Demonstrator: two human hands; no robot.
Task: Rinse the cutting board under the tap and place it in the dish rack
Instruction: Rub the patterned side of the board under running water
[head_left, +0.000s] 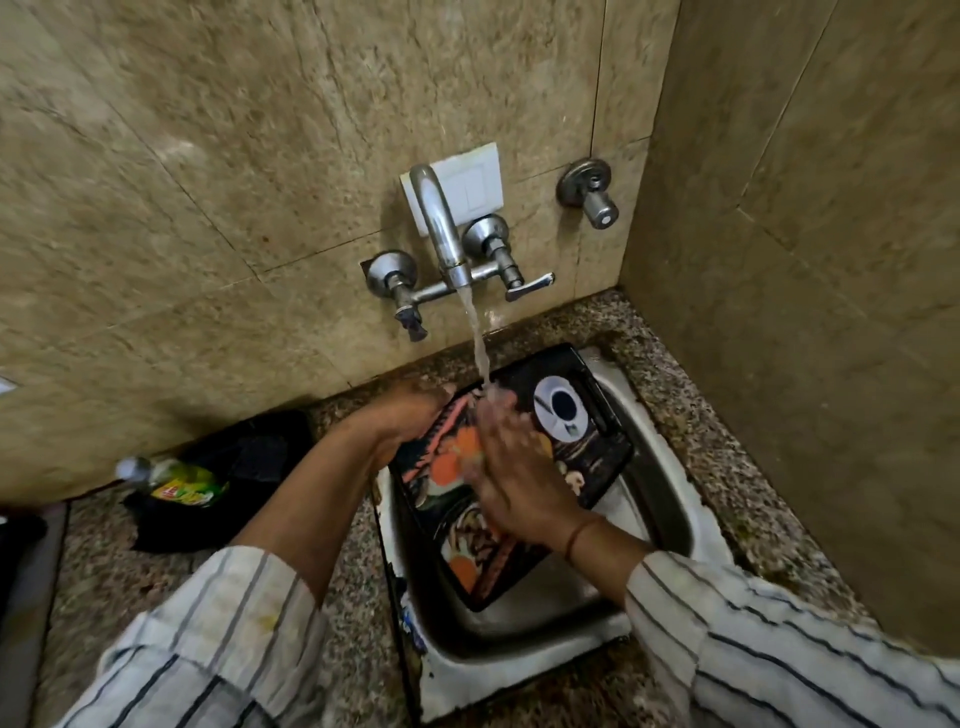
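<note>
No text could be read. The bottle (176, 480) lying on the counter at the left wore a yellow and green label with a red patch, its lettering too blurred to make out. The board (582, 415) in the sink bore printed pictures only.

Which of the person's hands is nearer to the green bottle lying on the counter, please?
Left. The left hand grips the cutting board's left edge, toward the green bottle; the right hand lies on the board's face, farther off.
</note>
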